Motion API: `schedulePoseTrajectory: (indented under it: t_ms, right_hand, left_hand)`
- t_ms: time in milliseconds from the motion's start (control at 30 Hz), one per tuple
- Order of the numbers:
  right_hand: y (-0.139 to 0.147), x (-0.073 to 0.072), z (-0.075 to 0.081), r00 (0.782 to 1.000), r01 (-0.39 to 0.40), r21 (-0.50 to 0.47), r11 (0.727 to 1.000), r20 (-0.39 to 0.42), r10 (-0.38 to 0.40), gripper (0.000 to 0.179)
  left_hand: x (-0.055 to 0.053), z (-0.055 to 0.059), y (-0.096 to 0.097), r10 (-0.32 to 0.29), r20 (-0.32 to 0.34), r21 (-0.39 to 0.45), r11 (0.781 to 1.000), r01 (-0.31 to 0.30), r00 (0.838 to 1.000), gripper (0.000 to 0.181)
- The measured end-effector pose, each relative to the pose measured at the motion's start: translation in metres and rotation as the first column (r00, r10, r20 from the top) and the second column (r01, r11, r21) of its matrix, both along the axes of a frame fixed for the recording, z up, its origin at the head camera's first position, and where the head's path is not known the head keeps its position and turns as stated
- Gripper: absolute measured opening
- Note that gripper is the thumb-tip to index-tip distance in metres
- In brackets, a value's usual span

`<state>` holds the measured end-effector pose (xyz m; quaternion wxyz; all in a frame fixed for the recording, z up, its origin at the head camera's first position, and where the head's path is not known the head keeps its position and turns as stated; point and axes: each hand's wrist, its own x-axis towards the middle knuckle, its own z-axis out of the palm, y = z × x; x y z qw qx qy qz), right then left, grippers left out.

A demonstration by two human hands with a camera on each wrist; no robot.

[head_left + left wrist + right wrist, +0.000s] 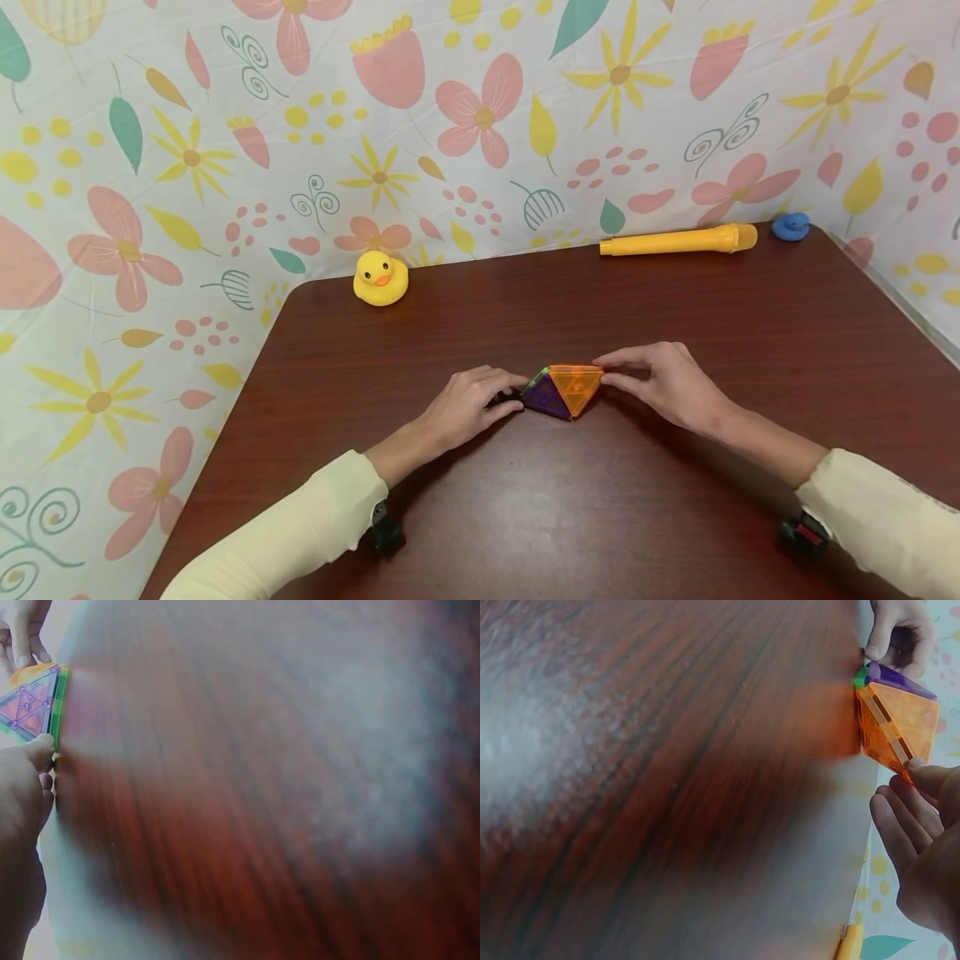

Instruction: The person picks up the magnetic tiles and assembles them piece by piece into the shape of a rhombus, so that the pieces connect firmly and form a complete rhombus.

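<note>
Several translucent triangular magnetic tiles stand joined on the table in the middle of the head view. An orange tile (577,387) leans against a purple tile (545,398), and a green tile (537,380) shows behind along the upper left edge. My left hand (471,406) pinches the left corner between thumb and fingers. At the opposite corner, my right hand (675,390) pinches the orange part with thumb and forefinger; in the right wrist view its other fingers (901,817) extend away from the tiles. The underside of the shape is hidden.
A yellow rubber duck (381,279) sits at the table's back left. Toward the back right lie a yellow toy microphone (678,241) and a small blue duck (791,227). A flowered cloth (480,192) hangs behind the brown table (510,533).
</note>
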<state>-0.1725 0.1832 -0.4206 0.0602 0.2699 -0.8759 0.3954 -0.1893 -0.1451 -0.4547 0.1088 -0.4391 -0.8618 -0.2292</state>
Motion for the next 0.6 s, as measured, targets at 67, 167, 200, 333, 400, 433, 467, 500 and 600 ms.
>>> schedulePoseTrajectory:
  t_ms: [67, 167, 200, 333, 400, 433, 467, 500, 600]
  right_hand:
    - [-0.0004, -0.0006, -0.001, 1.0, 0.011, 0.001, 1.0, -0.001, -0.011, 0.029]
    - [-0.0011, -0.0016, -0.0024, 1.0, 0.023, 0.007, 1.0, -0.007, -0.023, 0.029]
    - [-0.0013, -0.0017, -0.0027, 1.0, 0.026, 0.007, 1.0, -0.009, -0.026, 0.028]
    - [-0.0029, -0.0015, -0.0034, 0.999, 0.037, -0.006, 0.999, -0.036, -0.037, 0.027]
    - [-0.0042, -0.0013, -0.0033, 0.998, 0.039, -0.015, 0.999, -0.055, -0.04, 0.026]
    - [-0.0049, -0.0012, -0.0032, 0.997, 0.038, -0.021, 0.999, -0.064, -0.039, 0.026]
    - [-0.0056, -0.0012, -0.0032, 0.997, 0.038, -0.025, 0.999, -0.071, -0.04, 0.025]
    - [-0.0063, -0.0011, -0.0032, 0.996, 0.039, -0.029, 0.999, -0.078, -0.041, 0.024]
    - [-0.0083, -0.0014, -0.0034, 0.995, 0.047, -0.04, 0.998, -0.091, -0.051, 0.022]
  left_hand:
    - [-0.0001, 0.0, 0.0002, -0.002, -0.013, 0.012, 1.0, 0.002, 1.0, 0.028]
    - [0.0, -0.0001, 0.0, -0.004, -0.033, 0.029, 1.0, 0.005, 0.999, 0.027]
    - [0.0, -0.0001, -0.0002, -0.003, -0.038, 0.033, 0.999, 0.004, 0.999, 0.026]
    - [0.0002, 0.0001, -0.0017, 0.005, -0.044, 0.034, 0.999, -0.004, 0.999, 0.025]
    - [0.0003, 0.0004, -0.0029, 0.013, -0.045, 0.03, 0.999, -0.012, 0.999, 0.025]
    - [0.0003, 0.0007, -0.0036, 0.017, -0.045, 0.029, 0.999, -0.016, 0.999, 0.025]
    - [0.0003, 0.0009, -0.0043, 0.02, -0.046, 0.03, 0.999, -0.019, 0.999, 0.025]
    - [0.0002, 0.001, -0.005, 0.022, -0.047, 0.03, 0.999, -0.021, 0.999, 0.025]
    - [-0.0001, 0.0012, -0.0068, 0.028, -0.05, 0.033, 0.999, -0.026, 0.998, 0.024]
